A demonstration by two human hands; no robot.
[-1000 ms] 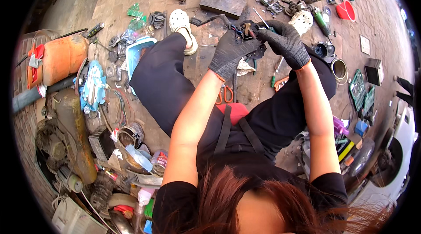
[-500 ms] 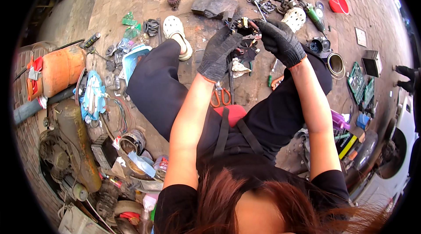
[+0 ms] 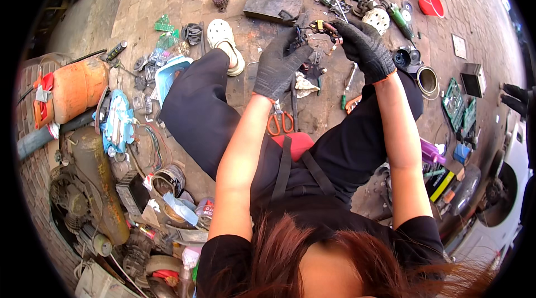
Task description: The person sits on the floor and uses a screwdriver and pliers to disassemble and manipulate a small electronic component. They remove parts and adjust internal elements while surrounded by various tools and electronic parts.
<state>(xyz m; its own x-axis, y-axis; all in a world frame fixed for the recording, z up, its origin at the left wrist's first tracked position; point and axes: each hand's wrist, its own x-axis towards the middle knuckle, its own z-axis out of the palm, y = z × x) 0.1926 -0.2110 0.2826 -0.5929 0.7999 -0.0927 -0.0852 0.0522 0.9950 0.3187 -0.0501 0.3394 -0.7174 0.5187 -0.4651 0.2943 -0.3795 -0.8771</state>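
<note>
Both of my hands wear dark grey knit gloves with orange cuffs. Between them is a small electrical part [image 3: 324,26] with brass and copper-coloured pieces and dark wires. My right hand [image 3: 365,46] pinches its right end with closed fingers. On the other side, my left hand [image 3: 280,66] curls round its dark left end; the fingertips are partly hidden. Below the hands a dirty white rag [image 3: 305,87] and dark scraps lie on the ground. Orange-handled scissors [image 3: 287,122] rest nearer to me, and a green-handled screwdriver [image 3: 348,86] lies to the right.
Ahead sits a dark metal block [image 3: 272,5], with a wound motor rotor [image 3: 221,1] to its left. Motor parts, a green angle grinder [image 3: 400,20] and a red bucket [image 3: 431,5] are at the far right. An orange tank [image 3: 82,90] and scrap crowd the left.
The part has turned and shifted slightly right, showing more of its brass pieces. My left hand has tilted and opened a little away from my right hand.
</note>
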